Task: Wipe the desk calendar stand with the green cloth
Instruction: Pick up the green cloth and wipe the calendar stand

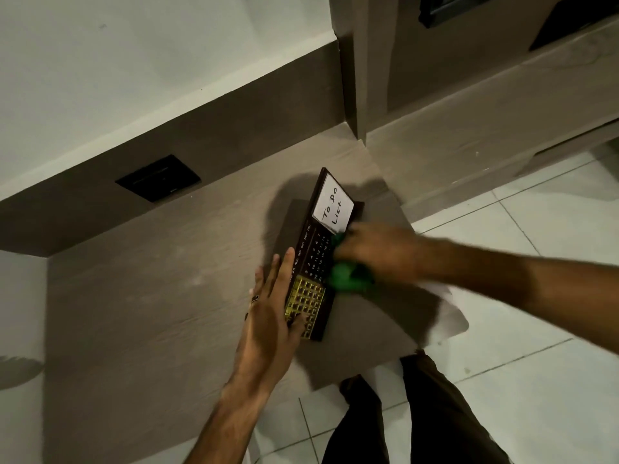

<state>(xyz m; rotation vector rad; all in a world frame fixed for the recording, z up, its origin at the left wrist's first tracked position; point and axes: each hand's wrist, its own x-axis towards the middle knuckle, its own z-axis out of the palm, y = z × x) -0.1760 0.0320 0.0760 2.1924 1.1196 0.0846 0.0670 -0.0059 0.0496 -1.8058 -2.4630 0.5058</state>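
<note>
The desk calendar stand (313, 252) is a dark brown slab with month names, date numbers, a gold grid at its near end and a white "To Do List" card at its far end. It stands on the grey-brown desk (160, 296). My left hand (271, 316) lies flat along its left edge, thumb on the gold grid, steadying it. My right hand (371, 252), blurred by motion, presses a crumpled green cloth (348, 279) against the stand's right side, over the date numbers.
A black socket plate (159, 177) sits in the brown wall panel behind the desk. The desk's right edge and corner lie just right of the stand, with white floor tiles (536, 380) and my dark trouser legs (418, 413) below. A lower shelf runs at upper right.
</note>
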